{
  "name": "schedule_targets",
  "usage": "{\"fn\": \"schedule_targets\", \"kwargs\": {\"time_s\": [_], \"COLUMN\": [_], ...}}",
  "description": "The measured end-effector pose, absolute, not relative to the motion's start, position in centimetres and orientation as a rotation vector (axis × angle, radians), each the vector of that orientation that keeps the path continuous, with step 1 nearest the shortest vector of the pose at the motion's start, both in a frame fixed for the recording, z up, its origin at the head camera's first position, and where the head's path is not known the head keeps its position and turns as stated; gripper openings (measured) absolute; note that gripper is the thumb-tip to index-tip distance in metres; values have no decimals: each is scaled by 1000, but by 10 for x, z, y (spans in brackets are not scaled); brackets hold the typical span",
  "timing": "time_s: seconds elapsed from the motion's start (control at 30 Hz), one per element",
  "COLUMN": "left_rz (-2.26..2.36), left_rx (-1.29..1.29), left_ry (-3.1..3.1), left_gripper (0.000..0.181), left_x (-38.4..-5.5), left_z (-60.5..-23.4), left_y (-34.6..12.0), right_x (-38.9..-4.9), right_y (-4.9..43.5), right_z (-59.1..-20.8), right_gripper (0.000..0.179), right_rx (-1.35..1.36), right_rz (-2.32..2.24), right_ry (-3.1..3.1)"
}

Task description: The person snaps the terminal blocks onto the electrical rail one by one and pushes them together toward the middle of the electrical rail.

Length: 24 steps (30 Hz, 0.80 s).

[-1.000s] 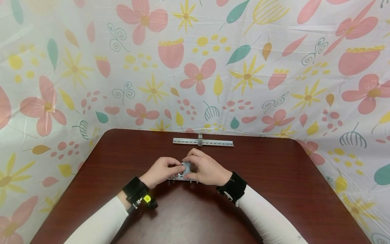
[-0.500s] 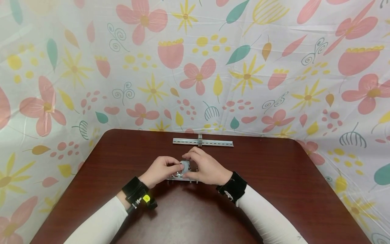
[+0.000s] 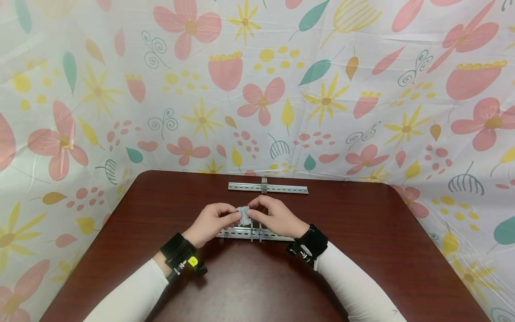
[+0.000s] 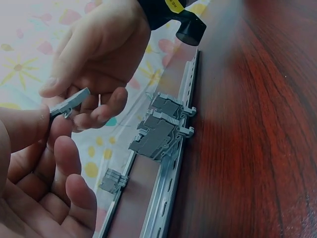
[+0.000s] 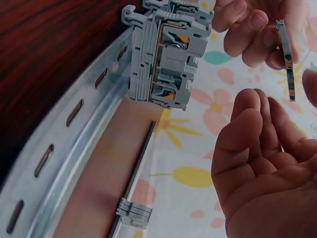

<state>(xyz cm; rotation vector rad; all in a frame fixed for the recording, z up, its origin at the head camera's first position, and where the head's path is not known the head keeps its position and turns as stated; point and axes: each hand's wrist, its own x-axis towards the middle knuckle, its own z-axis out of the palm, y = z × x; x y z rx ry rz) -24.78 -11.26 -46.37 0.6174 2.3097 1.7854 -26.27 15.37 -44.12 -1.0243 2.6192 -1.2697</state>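
Observation:
My left hand (image 3: 210, 225) pinches a thin grey terminal block (image 3: 243, 216) between thumb and fingers, above the near metal DIN rail (image 3: 233, 232). Orange parts show on the block's narrow edge in the right wrist view. My right hand (image 3: 278, 219) is at the block's other side with fingers loosely bent; in the right wrist view a small gap shows between its thumb (image 5: 310, 85) and the block. Grey terminal blocks (image 4: 156, 136) stand clipped on the near rail, set slightly apart. Parts of that rail are hidden behind both hands in the head view.
A second DIN rail (image 3: 287, 189) lies near the table's far edge, with a small group of grey blocks (image 3: 264, 184) on it. The dark red-brown table (image 3: 342, 210) ends at a flower-printed cloth (image 3: 261, 134).
The held block has risen slightly from the rail and shows its flat side more. My right hand has drawn back to the right with its fingers re-placed, uncovering more rail and clipped blocks.

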Motion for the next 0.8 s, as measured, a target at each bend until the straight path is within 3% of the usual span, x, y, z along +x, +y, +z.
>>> {"fn": "schedule_targets", "kwargs": {"time_s": [0.8], "left_rz": [1800], "left_rx": [675], "left_ry": [2264], "left_gripper": [15], "left_x": [-246], "left_z": [-464], "left_y": [-111], "right_x": [-263], "right_y": [150], "right_z": [-446], "right_gripper": [30], "right_rx": [-1016], "right_rz": [-1325], "right_ry": [2434]}}
